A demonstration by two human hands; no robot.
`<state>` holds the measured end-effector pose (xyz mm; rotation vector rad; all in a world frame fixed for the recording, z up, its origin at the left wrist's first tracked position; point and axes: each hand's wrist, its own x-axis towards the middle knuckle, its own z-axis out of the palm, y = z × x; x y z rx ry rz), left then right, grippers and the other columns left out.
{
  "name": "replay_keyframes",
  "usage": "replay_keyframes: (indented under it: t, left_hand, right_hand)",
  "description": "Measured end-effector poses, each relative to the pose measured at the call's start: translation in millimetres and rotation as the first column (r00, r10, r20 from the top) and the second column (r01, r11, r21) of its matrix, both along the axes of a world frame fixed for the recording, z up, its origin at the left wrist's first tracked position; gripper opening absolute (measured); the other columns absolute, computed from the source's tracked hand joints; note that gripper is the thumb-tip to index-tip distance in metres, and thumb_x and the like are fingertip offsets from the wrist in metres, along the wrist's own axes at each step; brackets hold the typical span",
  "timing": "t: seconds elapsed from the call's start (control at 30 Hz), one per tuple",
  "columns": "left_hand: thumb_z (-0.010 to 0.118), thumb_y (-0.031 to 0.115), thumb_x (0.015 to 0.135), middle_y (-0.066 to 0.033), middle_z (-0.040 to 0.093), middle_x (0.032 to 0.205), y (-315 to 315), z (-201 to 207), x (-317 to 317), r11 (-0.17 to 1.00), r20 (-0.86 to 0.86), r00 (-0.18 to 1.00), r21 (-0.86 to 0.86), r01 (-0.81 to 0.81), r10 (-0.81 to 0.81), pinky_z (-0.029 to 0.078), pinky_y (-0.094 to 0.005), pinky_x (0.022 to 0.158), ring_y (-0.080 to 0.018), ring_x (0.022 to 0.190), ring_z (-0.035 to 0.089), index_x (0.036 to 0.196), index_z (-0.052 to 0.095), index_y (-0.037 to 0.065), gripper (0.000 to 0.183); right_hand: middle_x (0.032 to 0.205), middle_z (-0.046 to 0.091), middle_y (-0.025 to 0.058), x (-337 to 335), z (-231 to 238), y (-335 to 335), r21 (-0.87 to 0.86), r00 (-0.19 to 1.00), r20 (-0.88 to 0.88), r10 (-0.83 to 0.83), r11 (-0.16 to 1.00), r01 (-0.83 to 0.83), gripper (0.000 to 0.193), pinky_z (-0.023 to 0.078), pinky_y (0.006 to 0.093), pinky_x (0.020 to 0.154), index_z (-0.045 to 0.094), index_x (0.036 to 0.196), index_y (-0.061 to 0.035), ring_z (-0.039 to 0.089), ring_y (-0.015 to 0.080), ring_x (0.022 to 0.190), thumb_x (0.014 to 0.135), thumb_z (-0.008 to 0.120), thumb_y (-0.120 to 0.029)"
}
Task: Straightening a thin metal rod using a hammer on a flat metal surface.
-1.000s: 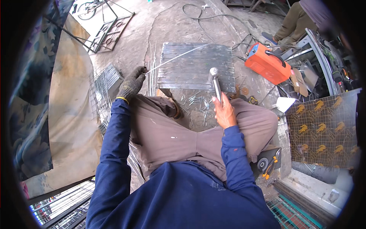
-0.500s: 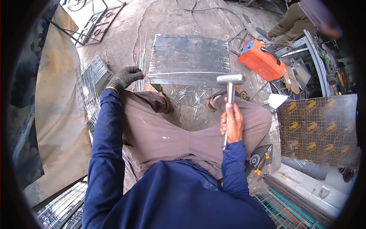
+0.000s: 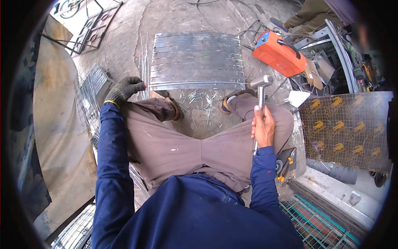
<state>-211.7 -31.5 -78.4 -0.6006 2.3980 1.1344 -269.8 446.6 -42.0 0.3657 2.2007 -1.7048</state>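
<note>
My left hand [image 3: 125,90], in a dark knit glove with bare fingertips, pinches the left end of a thin metal rod [image 3: 195,83]. That rod runs across the near edge of a low slatted metal bench [image 3: 197,62], its right end close to the hammer head. In my bare right hand [image 3: 264,128] is a metal hammer [image 3: 261,95], gripped by the handle with its head up, just right of the bench's near right corner. Short cut pieces of rod [image 3: 209,101] lie scattered on the ground between my feet.
An orange machine with a black handle [image 3: 278,54] stands right of the bench, cables behind it. Long thin rods [image 3: 145,62] lie left of the bench. A patterned sheet [image 3: 344,130] stands at right. Another person's leg [image 3: 306,16] shows at top right.
My right hand has carried the hammer rightward, past the bench's corner, and its head has turned. The rod looks less bowed along the near edge. The whole view has shifted slightly.
</note>
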Motion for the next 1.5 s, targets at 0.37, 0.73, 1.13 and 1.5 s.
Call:
replay_keyframes:
  t: [0.37,0.73,1.13,1.5]
  left_hand:
    - [0.073,0.044,0.092,-0.0012,0.063,0.080,-5,-5,-2,0.999,-0.023,1.000,0.037,0.019,-0.019,0.047,-0.0325,0.079,-0.0108,0.080,0.056,0.099,0.074,0.004,0.040]
    - [0.070,0.040,0.095,0.0047,0.055,0.077,2,-4,0,1.000,-0.038,0.999,0.017,0.012,-0.012,0.042,-0.0282,0.072,-0.0083,0.075,0.048,0.094,0.071,0.004,0.036]
    - [0.076,0.049,0.088,-0.0081,0.071,0.096,4,5,0,1.000,0.020,1.000,0.012,0.021,-0.021,0.047,-0.0362,0.092,-0.0179,0.096,0.062,0.108,0.073,0.003,0.051]
    - [0.076,0.049,0.088,-0.0086,0.072,0.093,-12,-28,-1,0.994,-0.048,0.997,0.081,0.068,-0.065,0.046,-0.0358,0.094,-0.0160,0.093,0.060,0.106,0.074,0.006,0.047]
  right_hand:
    - [0.061,0.046,-0.0046,3,-4,0,0.022,1.000,0.003,-0.004,1.000,0.004,0.030,0.037,0.0226,0.036,0.063,0.122,-0.0148,0.044,0.0038,0.042,0.102,0.062,-0.037]
    - [0.063,0.046,-0.0052,8,-4,-2,0.013,0.997,-0.066,0.045,0.999,-0.045,0.044,0.038,0.0220,0.038,0.060,0.134,-0.0145,0.044,0.0033,0.044,0.100,0.065,-0.042]
    - [0.063,0.049,-0.0022,20,28,-30,-0.095,0.980,-0.197,0.032,0.994,-0.051,0.048,0.037,0.0226,0.038,0.053,0.144,-0.0085,0.044,0.0040,0.044,0.107,0.053,-0.038]
    - [0.077,0.058,-0.0007,15,-14,-51,0.075,0.975,-0.115,0.193,0.980,-0.185,0.053,0.044,0.0281,0.056,0.058,0.140,-0.0094,0.051,0.0079,0.060,0.103,0.056,-0.047]
